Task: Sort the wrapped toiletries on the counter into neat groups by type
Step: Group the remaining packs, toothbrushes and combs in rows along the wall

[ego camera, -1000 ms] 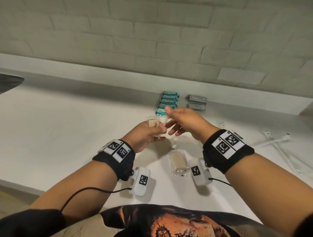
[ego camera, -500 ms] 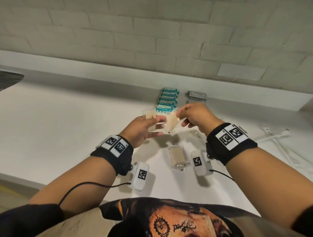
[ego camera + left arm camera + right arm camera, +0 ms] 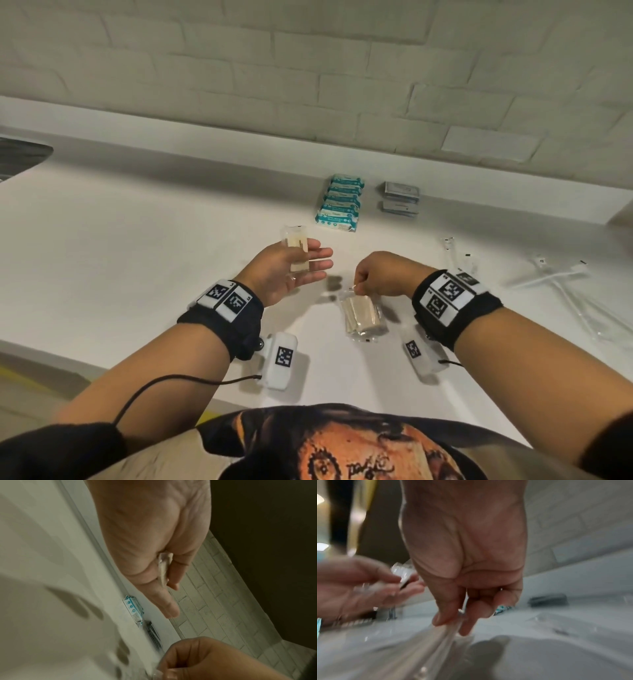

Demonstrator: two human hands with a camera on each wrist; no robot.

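Note:
My left hand (image 3: 318, 255) is raised above the counter and pinches a clear-wrapped beige packet (image 3: 296, 250) between thumb and fingers; the left wrist view shows that packet (image 3: 163, 569) edge-on. My right hand (image 3: 358, 286) is low over the counter (image 3: 137, 240). Its thumb and forefinger pinch the wrapper edge of the beige packets (image 3: 361, 313) lying there. In the right wrist view the clear wrapper (image 3: 447, 635) runs down from the fingertips (image 3: 440, 619). A row of teal packets (image 3: 339, 205) and a stack of grey sachets (image 3: 400, 198) lie by the wall.
Long clear-wrapped white items (image 3: 548, 274) lie scattered on the counter's right side. A dark sink edge (image 3: 20, 154) shows at far left. The tiled wall (image 3: 308, 85) rises behind the counter. White tagged boxes (image 3: 281, 359) hang under both wrists.
My hands were together, raised near the teal row. The right hand took a beige packet from the left and lowered it to the packet on the counter; the left hand drew left.

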